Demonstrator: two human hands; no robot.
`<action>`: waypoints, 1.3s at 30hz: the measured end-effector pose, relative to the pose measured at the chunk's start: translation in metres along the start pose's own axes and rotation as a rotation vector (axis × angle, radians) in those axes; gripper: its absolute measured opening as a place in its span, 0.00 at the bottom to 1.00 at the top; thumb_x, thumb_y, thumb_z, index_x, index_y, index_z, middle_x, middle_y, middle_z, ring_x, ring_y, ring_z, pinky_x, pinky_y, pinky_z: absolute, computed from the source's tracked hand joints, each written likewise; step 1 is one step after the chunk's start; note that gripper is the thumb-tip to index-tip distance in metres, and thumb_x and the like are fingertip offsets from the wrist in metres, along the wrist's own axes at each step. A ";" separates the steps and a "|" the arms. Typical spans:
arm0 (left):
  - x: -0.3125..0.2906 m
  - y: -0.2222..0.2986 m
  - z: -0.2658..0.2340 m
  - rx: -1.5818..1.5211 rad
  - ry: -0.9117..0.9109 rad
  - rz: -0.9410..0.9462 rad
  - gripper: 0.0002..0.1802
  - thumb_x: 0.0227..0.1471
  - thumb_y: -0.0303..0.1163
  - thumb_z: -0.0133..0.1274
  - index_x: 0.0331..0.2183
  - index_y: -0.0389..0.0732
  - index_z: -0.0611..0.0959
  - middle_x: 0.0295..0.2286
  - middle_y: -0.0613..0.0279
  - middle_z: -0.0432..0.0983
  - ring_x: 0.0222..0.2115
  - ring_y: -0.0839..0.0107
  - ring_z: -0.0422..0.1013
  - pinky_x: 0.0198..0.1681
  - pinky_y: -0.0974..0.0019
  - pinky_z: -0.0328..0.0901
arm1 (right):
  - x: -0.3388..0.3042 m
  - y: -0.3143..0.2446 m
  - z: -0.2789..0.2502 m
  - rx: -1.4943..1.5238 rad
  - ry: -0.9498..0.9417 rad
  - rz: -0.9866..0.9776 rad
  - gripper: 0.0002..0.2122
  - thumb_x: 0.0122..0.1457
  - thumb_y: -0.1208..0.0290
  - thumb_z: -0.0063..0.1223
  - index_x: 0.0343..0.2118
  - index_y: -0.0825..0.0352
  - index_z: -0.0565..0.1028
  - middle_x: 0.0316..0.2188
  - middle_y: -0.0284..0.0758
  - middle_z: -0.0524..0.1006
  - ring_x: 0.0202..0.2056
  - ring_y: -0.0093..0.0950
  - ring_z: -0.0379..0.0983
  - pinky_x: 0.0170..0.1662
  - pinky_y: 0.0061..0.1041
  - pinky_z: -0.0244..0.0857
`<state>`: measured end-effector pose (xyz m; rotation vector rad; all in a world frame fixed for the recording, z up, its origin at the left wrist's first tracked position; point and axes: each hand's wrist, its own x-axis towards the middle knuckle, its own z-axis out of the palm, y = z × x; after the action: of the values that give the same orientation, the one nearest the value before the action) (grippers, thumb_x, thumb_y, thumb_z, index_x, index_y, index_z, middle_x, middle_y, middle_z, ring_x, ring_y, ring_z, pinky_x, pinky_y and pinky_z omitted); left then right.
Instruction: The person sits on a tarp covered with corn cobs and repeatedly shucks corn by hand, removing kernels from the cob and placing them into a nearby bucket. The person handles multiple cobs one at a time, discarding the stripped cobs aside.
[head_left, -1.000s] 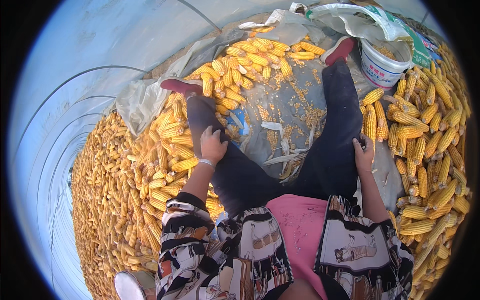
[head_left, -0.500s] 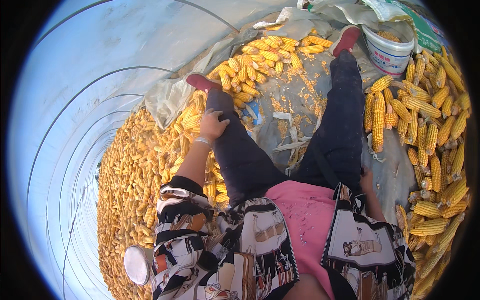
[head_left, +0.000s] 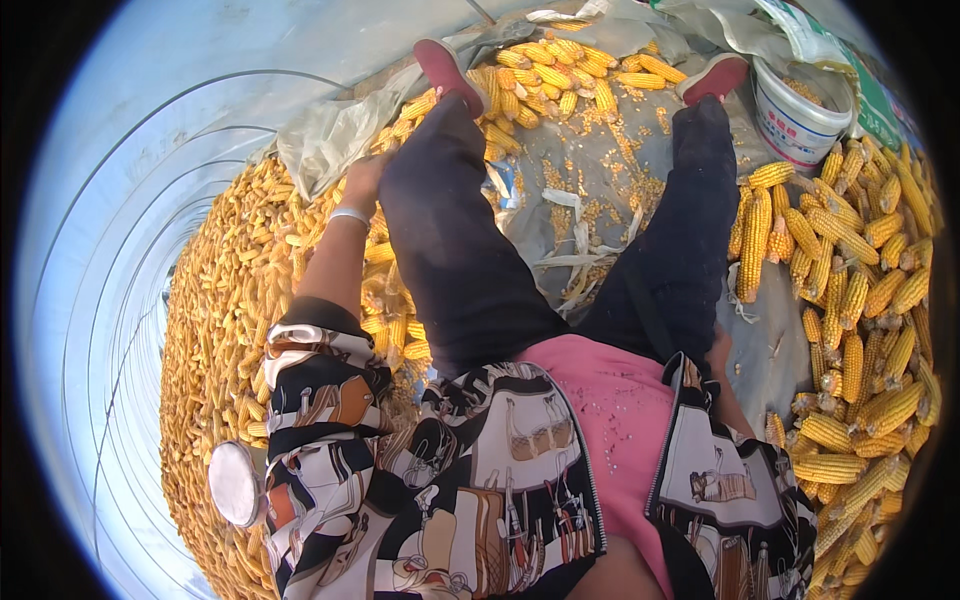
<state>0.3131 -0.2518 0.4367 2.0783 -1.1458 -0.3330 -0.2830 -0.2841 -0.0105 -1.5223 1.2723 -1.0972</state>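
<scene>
My left hand [head_left: 366, 182] is at the outer side of my left leg [head_left: 455, 230], above the big heap of yellow corn cobs [head_left: 240, 290]. The leg hides most of its fingers, so its grip does not show. Low beside my right thigh is my right hand [head_left: 719, 352], near the grey ground sheet [head_left: 775, 345]. Its fingers are hidden behind the thigh. Between my legs, loose corn kernels [head_left: 598, 212] and pale dry husks [head_left: 578, 262] lie on the sheet.
A white bucket [head_left: 797, 128] with kernels inside stands at the far right, beside a green and white sack [head_left: 875, 110]. More cobs [head_left: 858, 300] are piled along the right, and a smaller pile [head_left: 555, 72] lies near my feet. Hooped plastic sheeting [head_left: 130, 200] rises at the left.
My left hand has left the top of my left shin and moved outward to the leg's outer side. My left foot has shifted up and right. My right hand has moved slightly.
</scene>
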 end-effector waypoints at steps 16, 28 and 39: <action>0.071 -0.008 0.177 0.314 -0.573 0.251 0.22 0.49 0.42 0.55 0.36 0.31 0.82 0.32 0.44 0.80 0.33 0.49 0.77 0.37 0.56 0.68 | -0.006 -0.048 -0.019 -0.033 -0.153 0.121 0.11 0.54 0.77 0.51 0.40 0.72 0.78 0.34 0.35 0.81 0.35 0.22 0.75 0.40 0.24 0.69; 0.012 -0.055 0.236 -0.462 -0.629 -0.298 0.22 0.47 0.44 0.59 0.36 0.33 0.83 0.33 0.50 0.81 0.30 0.57 0.77 0.34 0.60 0.69 | 0.011 -0.013 -0.034 0.192 -0.146 0.409 0.09 0.55 0.74 0.55 0.38 0.71 0.78 0.33 0.32 0.79 0.34 0.22 0.74 0.36 0.24 0.70; 0.045 -0.137 0.116 -0.801 -0.535 -0.281 0.19 0.49 0.39 0.59 0.36 0.31 0.83 0.32 0.54 0.81 0.30 0.65 0.77 0.32 0.64 0.69 | 0.066 -0.125 -0.028 -0.039 0.089 0.775 0.06 0.56 0.74 0.53 0.36 0.65 0.77 0.29 0.30 0.79 0.28 0.21 0.75 0.30 0.24 0.70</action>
<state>0.3628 -0.2970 0.2637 1.4404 -0.7877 -1.3089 -0.2729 -0.3363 0.1237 -0.8603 1.7394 -0.6281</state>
